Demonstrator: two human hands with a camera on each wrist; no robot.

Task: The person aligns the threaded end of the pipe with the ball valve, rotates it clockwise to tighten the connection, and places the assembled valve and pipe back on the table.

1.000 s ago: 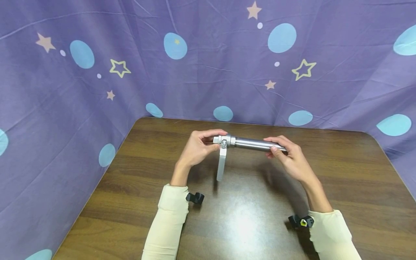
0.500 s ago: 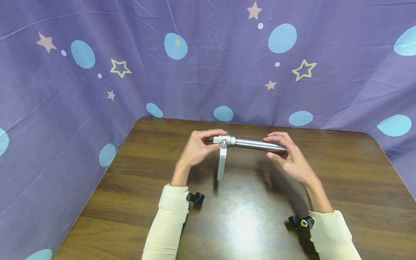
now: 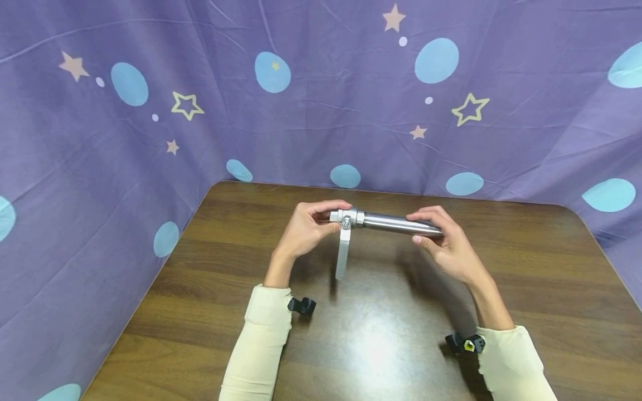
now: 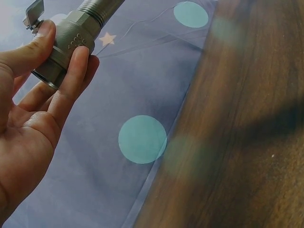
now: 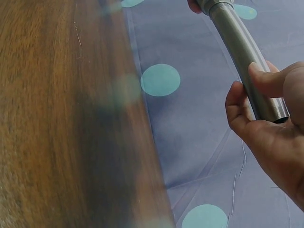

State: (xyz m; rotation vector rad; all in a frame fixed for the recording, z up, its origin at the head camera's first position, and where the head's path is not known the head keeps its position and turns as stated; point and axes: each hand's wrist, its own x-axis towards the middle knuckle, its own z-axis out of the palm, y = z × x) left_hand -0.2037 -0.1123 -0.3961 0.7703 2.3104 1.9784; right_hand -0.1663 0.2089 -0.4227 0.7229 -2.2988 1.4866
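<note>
A silver ball valve [image 3: 353,216] is joined to the left end of a shiny metal pipe [image 3: 388,222], held nearly level above the table. The valve's lever handle [image 3: 342,259] points toward me. My left hand [image 3: 302,229] grips the valve body between thumb and fingers; in the left wrist view the valve [image 4: 72,42] shows raised markings and the pipe's threads by its nut. At the pipe's free end is my right hand [image 3: 455,249], fingers over the far side and thumb at the near lower side. The right wrist view shows its thumb and curled fingers around the pipe [image 5: 240,42].
Beneath the hands lies a brown wood-grain table [image 3: 241,328] with a bright glare patch. A purple curtain [image 3: 311,83] with stars and blue dots hangs behind it and along its left side. Black camera mounts [image 3: 302,306] sit at both wrists.
My right thumb has slid off the pipe's front face to its lower edge, and the right fingers have loosened somewhat. The left hand, valve and pipe stay almost in place.
</note>
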